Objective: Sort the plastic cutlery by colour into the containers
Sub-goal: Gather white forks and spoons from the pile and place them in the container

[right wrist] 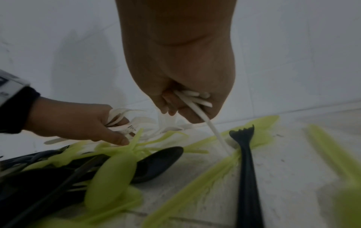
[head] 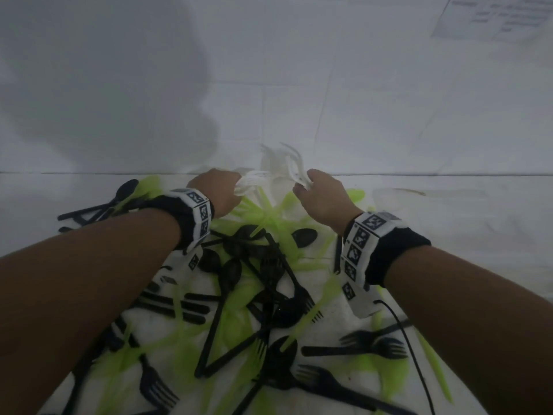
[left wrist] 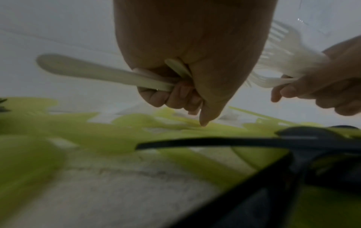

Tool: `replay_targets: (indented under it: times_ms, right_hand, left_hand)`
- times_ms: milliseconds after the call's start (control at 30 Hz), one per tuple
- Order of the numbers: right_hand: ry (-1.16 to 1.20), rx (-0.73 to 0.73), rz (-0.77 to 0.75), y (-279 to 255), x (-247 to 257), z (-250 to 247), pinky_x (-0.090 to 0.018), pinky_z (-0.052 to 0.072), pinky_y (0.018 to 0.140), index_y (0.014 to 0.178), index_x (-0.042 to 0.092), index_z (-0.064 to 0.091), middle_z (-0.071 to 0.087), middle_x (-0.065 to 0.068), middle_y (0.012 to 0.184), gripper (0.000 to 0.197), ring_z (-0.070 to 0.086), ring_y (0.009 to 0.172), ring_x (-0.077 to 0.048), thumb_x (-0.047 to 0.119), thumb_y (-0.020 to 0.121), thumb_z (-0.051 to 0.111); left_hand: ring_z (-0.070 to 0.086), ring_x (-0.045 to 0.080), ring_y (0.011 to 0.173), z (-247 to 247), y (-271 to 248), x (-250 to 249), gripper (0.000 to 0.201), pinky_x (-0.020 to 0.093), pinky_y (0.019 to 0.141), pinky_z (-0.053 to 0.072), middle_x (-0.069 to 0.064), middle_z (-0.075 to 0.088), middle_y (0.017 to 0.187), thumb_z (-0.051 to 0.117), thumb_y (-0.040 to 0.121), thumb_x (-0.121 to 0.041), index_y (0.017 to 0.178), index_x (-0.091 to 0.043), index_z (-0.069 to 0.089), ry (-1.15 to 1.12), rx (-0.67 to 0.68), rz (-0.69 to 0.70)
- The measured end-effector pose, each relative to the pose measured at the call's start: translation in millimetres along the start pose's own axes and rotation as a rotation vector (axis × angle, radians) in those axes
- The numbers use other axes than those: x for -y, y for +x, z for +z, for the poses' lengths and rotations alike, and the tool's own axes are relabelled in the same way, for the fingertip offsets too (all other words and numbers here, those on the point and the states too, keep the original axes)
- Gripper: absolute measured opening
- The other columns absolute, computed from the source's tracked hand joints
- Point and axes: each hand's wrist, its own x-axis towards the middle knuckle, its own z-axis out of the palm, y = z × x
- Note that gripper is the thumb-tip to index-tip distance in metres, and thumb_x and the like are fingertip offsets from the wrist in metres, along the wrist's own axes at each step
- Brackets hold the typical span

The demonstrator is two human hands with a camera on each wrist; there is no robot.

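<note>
A heap of black cutlery [head: 263, 283] and lime-green cutlery [head: 269, 217] lies on a white cloth [head: 449, 205]. At the heap's far edge my left hand [head: 217, 190] grips a bunch of white forks and spoons [head: 254, 178]; a white spoon [left wrist: 82, 71] sticks out of its fist [left wrist: 175, 92]. My right hand [head: 317, 193] holds another bunch of white forks [head: 294, 169], their handles [right wrist: 195, 100] gathered in its curled fingers [right wrist: 168, 106]. One long white handle [right wrist: 216, 135] reaches down to the cloth. No containers are in view.
The white cloth continues past a fold line [head: 89, 173] to the far side. A printed paper sheet [head: 493, 19] lies at the back right. A black cable [head: 416, 354] hangs from my right wristband. A black fork [right wrist: 246, 162] and green knives lie under my right hand.
</note>
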Motion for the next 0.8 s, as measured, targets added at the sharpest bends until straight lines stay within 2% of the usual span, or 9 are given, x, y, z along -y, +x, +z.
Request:
replay_targets:
  times_ms: [100, 200, 300, 367, 467, 567, 667, 733, 800]
  right_hand:
    - [-0.117, 0.006, -0.048, 11.7, 1.4, 2.1, -0.034, 0.033, 0.067, 0.075, 0.02, 0.04, 0.048, 0.004, 0.077, 0.031, 0.047, 0.076, -0.02, 0.03, 0.101, 0.053]
    - [-0.194, 0.01, -0.083, 24.2, 7.5, 5.0, -0.033, 0.029, 0.056, 0.073, 0.018, 0.036, 0.047, 0.003, 0.076, 0.033, 0.044, 0.068, -0.016, 0.028, 0.101, 0.052]
    - [-0.263, 0.031, -0.132, 35.7, 15.5, 11.1, -0.03, 0.031, 0.055, 0.079, 0.018, 0.046, 0.049, 0.005, 0.077, 0.022, 0.047, 0.068, -0.015, 0.023, 0.099, 0.052]
    - [-0.331, 0.047, -0.184, 42.0, 21.8, 16.9, -0.031, 0.035, 0.061, 0.089, 0.019, 0.053, 0.048, 0.006, 0.079, 0.011, 0.05, 0.073, -0.019, 0.023, 0.099, 0.053]
    - [-0.392, 0.084, -0.25, 52.7, 31.8, 28.9, -0.032, 0.042, 0.068, 0.093, 0.027, 0.052, 0.055, 0.001, 0.096, 0.007, 0.059, 0.082, -0.023, 0.023, 0.098, 0.05]
    - [-0.459, 0.116, -0.257, 60.5, 42.5, 40.0, -0.035, 0.05, 0.07, 0.094, 0.032, 0.053, 0.058, -0.002, 0.118, 0.015, 0.063, 0.089, -0.023, 0.018, 0.095, 0.046]
    - [-0.555, 0.159, -0.237, 63.3, 45.1, 46.7, -0.04, 0.054, 0.081, 0.122, 0.03, 0.058, 0.052, -0.003, 0.133, 0.035, 0.065, 0.103, -0.029, 0.013, 0.094, 0.046]
    - [-0.577, 0.136, -0.242, 63.7, 44.9, 48.3, -0.038, 0.052, 0.078, 0.128, 0.033, 0.057, 0.052, -0.001, 0.134, 0.04, 0.066, 0.102, -0.03, 0.014, 0.095, 0.045]
    - [-0.571, 0.104, -0.238, 65.2, 45.5, 49.9, -0.035, 0.051, 0.071, 0.113, 0.032, 0.062, 0.06, 0.001, 0.122, 0.031, 0.067, 0.091, -0.028, 0.013, 0.094, 0.046]
  left_hand:
    - [0.063, 0.032, 0.102, 0.6, -1.6, 5.7, 0.024, 0.04, 0.085, 0.051, 0.008, 0.068, 0.115, 0.058, 0.094, -0.035, 0.111, -0.019, 0.063, 0.014, 0.006, 0.006]
    - [0.062, 0.03, 0.095, -10.5, -17.2, 10.3, 0.025, 0.038, 0.078, 0.05, 0.006, 0.068, 0.107, 0.062, 0.089, -0.038, 0.107, -0.021, 0.063, -0.035, 0.004, 0.036]
    - [0.059, 0.024, 0.079, -31.3, -47.4, 23.5, 0.027, 0.034, 0.066, 0.044, -0.001, 0.063, 0.086, 0.058, 0.077, -0.05, 0.084, -0.024, 0.056, -0.091, 0.008, 0.066]
    - [0.053, 0.018, 0.073, -43.4, -70.2, 36.7, 0.03, 0.034, 0.062, 0.036, -0.005, 0.055, 0.079, 0.057, 0.078, -0.054, 0.076, -0.026, 0.049, -0.093, 0.09, 0.1]
    - [0.047, 0.008, 0.075, -52.0, -99.6, 55.0, 0.029, 0.033, 0.069, 0.032, -0.011, 0.047, 0.083, 0.058, 0.086, -0.057, 0.079, -0.033, 0.044, -0.085, 0.14, 0.063]
    - [0.052, 0.005, 0.069, -55.0, -123.9, 64.3, 0.027, 0.029, 0.059, 0.035, -0.007, 0.054, 0.076, 0.057, 0.081, -0.053, 0.079, -0.027, 0.051, -0.218, 0.076, 0.006]
    - [0.055, 0.007, 0.069, -54.0, -139.8, 68.3, 0.023, 0.031, 0.057, 0.04, -0.005, 0.058, 0.072, 0.06, 0.082, -0.045, 0.08, -0.022, 0.056, -0.266, 0.035, -0.011]
    - [0.056, 0.01, 0.071, -51.5, -144.4, 70.5, 0.038, 0.036, 0.062, 0.047, -0.004, 0.061, 0.075, 0.051, 0.076, -0.053, 0.086, -0.018, 0.06, -0.301, 0.02, -0.002]
    - [0.061, 0.013, 0.074, -48.1, -145.7, 73.4, 0.045, 0.043, 0.069, 0.053, 0.0, 0.065, 0.081, 0.05, 0.077, -0.055, 0.092, -0.015, 0.062, -0.344, -0.024, -0.021]
